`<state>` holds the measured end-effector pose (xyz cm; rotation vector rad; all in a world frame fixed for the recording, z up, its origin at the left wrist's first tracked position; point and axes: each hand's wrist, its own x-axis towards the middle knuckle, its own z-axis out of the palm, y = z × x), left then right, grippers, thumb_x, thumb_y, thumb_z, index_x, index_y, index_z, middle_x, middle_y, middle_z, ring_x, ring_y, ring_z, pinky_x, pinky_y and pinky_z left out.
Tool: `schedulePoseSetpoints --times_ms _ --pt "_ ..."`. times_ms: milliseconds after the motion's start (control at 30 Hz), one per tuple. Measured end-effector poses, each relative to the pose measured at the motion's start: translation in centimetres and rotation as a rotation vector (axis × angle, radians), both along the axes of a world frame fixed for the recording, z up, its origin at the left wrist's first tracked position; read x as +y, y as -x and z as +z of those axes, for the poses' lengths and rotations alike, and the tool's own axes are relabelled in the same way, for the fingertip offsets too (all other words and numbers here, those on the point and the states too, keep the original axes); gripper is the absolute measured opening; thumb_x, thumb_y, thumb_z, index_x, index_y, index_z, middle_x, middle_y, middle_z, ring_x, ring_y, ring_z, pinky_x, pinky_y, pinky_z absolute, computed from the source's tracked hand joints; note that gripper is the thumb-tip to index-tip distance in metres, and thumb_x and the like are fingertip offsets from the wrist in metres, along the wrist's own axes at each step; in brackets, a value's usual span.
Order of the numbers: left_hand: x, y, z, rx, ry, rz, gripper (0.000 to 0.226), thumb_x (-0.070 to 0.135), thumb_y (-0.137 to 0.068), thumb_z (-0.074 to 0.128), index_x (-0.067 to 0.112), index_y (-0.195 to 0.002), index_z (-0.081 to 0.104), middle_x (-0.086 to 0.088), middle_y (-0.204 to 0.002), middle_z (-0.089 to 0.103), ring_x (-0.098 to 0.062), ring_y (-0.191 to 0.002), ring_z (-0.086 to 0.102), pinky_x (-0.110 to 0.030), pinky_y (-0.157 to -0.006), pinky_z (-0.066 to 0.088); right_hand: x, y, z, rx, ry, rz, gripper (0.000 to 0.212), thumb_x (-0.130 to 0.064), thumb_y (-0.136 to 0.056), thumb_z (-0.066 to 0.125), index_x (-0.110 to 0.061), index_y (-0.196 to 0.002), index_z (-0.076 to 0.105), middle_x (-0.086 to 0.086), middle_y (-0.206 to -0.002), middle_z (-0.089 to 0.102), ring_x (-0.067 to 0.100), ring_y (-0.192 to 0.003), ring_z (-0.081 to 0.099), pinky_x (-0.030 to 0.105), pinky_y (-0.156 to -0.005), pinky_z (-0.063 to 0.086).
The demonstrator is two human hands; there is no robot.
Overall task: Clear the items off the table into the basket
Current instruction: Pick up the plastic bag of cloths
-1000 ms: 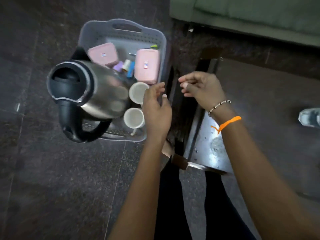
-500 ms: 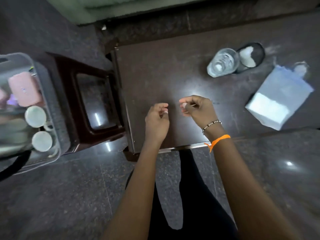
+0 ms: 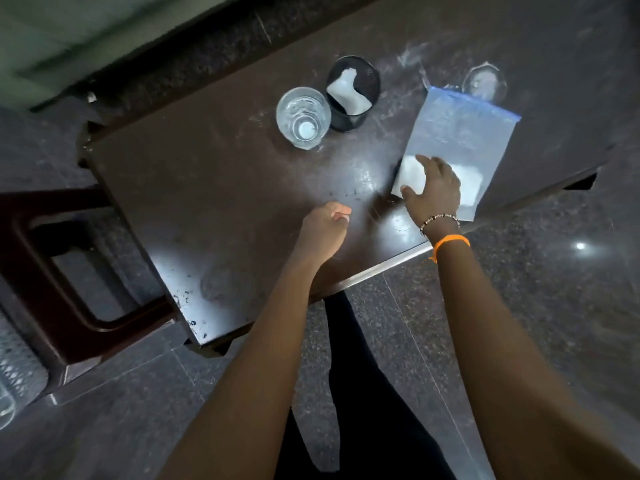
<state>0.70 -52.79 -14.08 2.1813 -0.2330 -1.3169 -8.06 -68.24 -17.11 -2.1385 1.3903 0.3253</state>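
Note:
On the dark table [image 3: 214, 188] lie a clear zip bag [image 3: 460, 140] with white contents and a blue seal, a clear drinking glass [image 3: 303, 116] and a black mesh cup [image 3: 353, 93] with white paper inside. My right hand [image 3: 434, 190] rests with spread fingers on the bag's near corner, not closed around it. My left hand [image 3: 325, 230] hovers over the table's near part, fingers loosely curled, holding nothing. Only a sliver of the grey basket [image 3: 14, 372] shows at the lower left edge.
A dark brown stool [image 3: 59, 271] stands between the table and the basket. A small clear round object [image 3: 485, 83] lies behind the bag. My dark-trousered legs [image 3: 353, 393] stand on the speckled floor below the table's near edge. A green sofa [image 3: 69, 26] is at top left.
The view has swung from the basket to the table. My right hand moved right and onto the bag's near corner. My left hand stayed over the table, fingers curled.

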Motion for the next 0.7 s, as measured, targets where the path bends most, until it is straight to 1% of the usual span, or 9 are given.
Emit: schedulePoseSetpoints --times_ms 67,133,267,367,433,533,600,667,700 --pt "-1.2 0.1 -0.4 0.015 -0.053 -0.087 0.031 0.012 -0.092 0.043 0.013 -0.115 0.063 -0.006 -0.121 0.064 -0.021 -0.113 0.057 -0.013 -0.076 0.035 -1.2 0.6 -1.6 0.176 -0.106 -0.026 0.074 -0.032 -0.083 0.061 -0.030 -0.145 0.022 0.003 -0.159 0.009 0.032 -0.146 0.005 0.055 -0.117 0.009" --pt "-1.9 0.0 -1.1 -0.016 -0.104 -0.200 0.031 0.010 -0.091 0.042 0.009 -0.113 0.064 -0.010 -0.123 0.064 -0.024 -0.115 0.057 -0.021 -0.085 0.040 -1.4 1.1 -2.9 0.300 -0.219 0.039 0.081 -0.042 -0.083 0.060 -0.035 -0.147 0.011 -0.001 -0.160 -0.004 0.034 -0.147 -0.006 0.061 -0.115 0.002" --pt "-1.7 -0.7 -3.0 -0.010 -0.210 -0.301 0.038 0.005 -0.091 0.038 0.008 -0.121 0.060 -0.014 -0.133 0.057 -0.029 -0.124 0.051 -0.030 -0.101 0.037 2.4 1.8 -4.5 0.296 -0.294 0.253 0.083 -0.045 -0.081 0.061 -0.039 -0.146 0.010 -0.003 -0.160 -0.011 0.032 -0.147 -0.004 0.061 -0.115 0.003" --pt "-0.9 -0.8 -4.4 0.022 -0.245 -0.216 0.041 0.006 -0.091 0.036 0.012 -0.129 0.052 -0.011 -0.140 0.050 -0.027 -0.128 0.046 -0.029 -0.101 0.035 6.4 2.8 -4.5 0.271 -0.331 0.449 0.080 -0.042 -0.082 0.060 -0.037 -0.146 0.013 -0.004 -0.160 -0.007 0.031 -0.147 0.003 0.057 -0.117 0.008" --pt "-0.4 -0.5 -5.1 0.062 -0.255 -0.145 0.045 0.006 -0.091 0.037 0.016 -0.135 0.042 -0.010 -0.144 0.043 -0.026 -0.129 0.043 -0.030 -0.099 0.035 7.9 3.4 -4.3 0.191 -0.332 0.462 0.073 -0.035 -0.083 0.060 -0.032 -0.145 0.021 -0.002 -0.160 0.004 0.031 -0.144 0.016 0.052 -0.118 0.017" --pt "0.4 -0.1 -5.9 0.132 -0.231 -0.054 0.058 0.005 -0.090 0.042 0.021 -0.143 0.026 -0.007 -0.151 0.030 -0.026 -0.136 0.036 -0.040 -0.112 0.031 7.1 3.8 -3.8 -0.005 -0.175 0.178 0.062 -0.018 -0.081 0.059 -0.019 -0.139 0.036 0.008 -0.152 0.027 0.034 -0.131 0.035 0.042 -0.110 0.032" --pt "0.9 0.0 -6.4 0.158 -0.168 -0.018 0.066 0.003 -0.089 0.045 0.026 -0.146 0.021 -0.006 -0.154 0.025 -0.025 -0.139 0.030 -0.045 -0.115 0.028 5.5 3.8 -3.7 -0.059 -0.067 -0.138 0.057 -0.010 -0.080 0.057 -0.011 -0.134 0.039 0.015 -0.142 0.036 0.036 -0.124 0.039 0.037 -0.104 0.030" --pt "1.0 -0.1 -6.7 0.195 -0.094 -0.010 0.070 0.000 -0.088 0.045 0.028 -0.146 0.020 -0.004 -0.154 0.025 -0.023 -0.141 0.027 -0.044 -0.115 0.028 3.7 3.6 -3.8 -0.061 -0.097 -0.485 0.055 -0.004 -0.080 0.054 -0.008 -0.131 0.037 0.018 -0.138 0.036 0.037 -0.125 0.039 0.031 -0.101 0.027" --pt "0.9 -0.2 -6.9 0.217 -0.063 -0.008 0.070 -0.002 -0.087 0.045 0.027 -0.146 0.021 -0.003 -0.154 0.026 -0.023 -0.140 0.028 -0.043 -0.114 0.029 3.0 3.5 -4.0 -0.059 -0.159 -0.601 0.055 -0.002 -0.081 0.053 -0.007 -0.132 0.034 0.019 -0.138 0.034 0.037 -0.127 0.038 0.031 -0.104 0.026"
